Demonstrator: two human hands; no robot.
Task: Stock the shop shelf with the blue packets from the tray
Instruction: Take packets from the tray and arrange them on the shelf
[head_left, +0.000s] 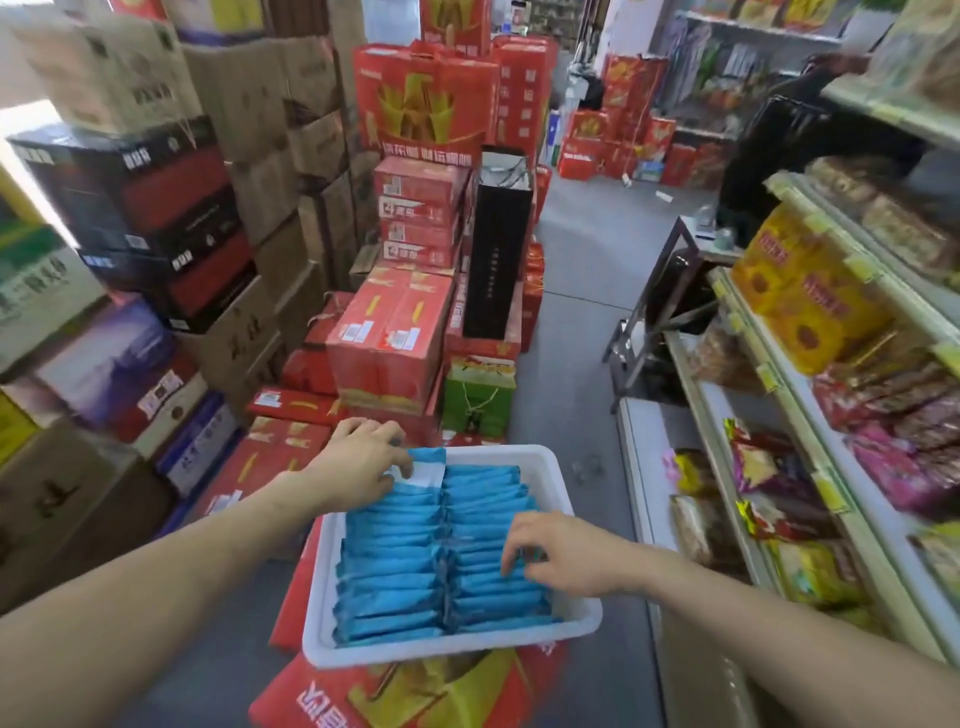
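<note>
The left forearm (182, 561), at 8 o'clock, is bare from the frame's edge to the wrist; the right forearm (779, 613), at 4 o'clock, is bare likewise. The left grip (358, 462) and right grip (561, 551) are bare too. Blur hides any finer marks on them.

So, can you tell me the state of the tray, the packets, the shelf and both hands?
White tray, almost full, sitting on red cartons.
Blue packets, on edge in two rows inside the tray.
End packet, raised, white side showing.
Left hand, grips the end packet.
Right hand, fingers curled into the right row; grip unclear.
Shelf, partly stocked with snack bags.
</note>
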